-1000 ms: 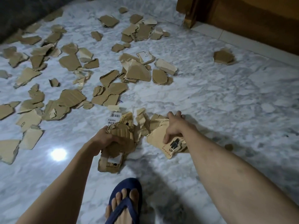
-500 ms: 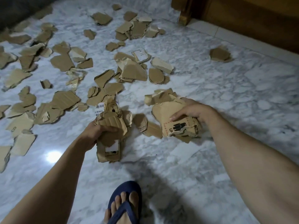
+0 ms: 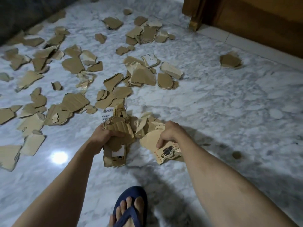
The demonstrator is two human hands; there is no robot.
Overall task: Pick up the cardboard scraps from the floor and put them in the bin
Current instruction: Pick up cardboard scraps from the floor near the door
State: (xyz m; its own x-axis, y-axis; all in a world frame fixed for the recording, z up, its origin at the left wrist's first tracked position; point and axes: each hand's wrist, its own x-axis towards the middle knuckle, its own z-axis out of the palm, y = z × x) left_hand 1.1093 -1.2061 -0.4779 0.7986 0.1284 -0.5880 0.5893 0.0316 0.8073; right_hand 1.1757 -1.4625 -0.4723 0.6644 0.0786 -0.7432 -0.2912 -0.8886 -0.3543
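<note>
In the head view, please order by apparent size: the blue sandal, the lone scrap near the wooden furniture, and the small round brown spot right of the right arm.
1. Blue sandal, though it is nearest the camera.
2. Lone scrap.
3. Brown spot.

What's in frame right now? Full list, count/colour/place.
cardboard scraps: dozens, brown, strewn over the left and middle of the floor
lone scrap: one, brown, apart at the right near the wooden furniture
small round bit: one, brown, on the floor right of the right arm
floor: one, white-grey marble
wooden furniture: one, dark brown, top right
dark edge: one, grey-black, top left; what it is cannot be told
flip-flop: one, navy, bottom middle, on a foot
left hand: gripping a bundle of scraps
right hand: gripping a printed scrap
</note>
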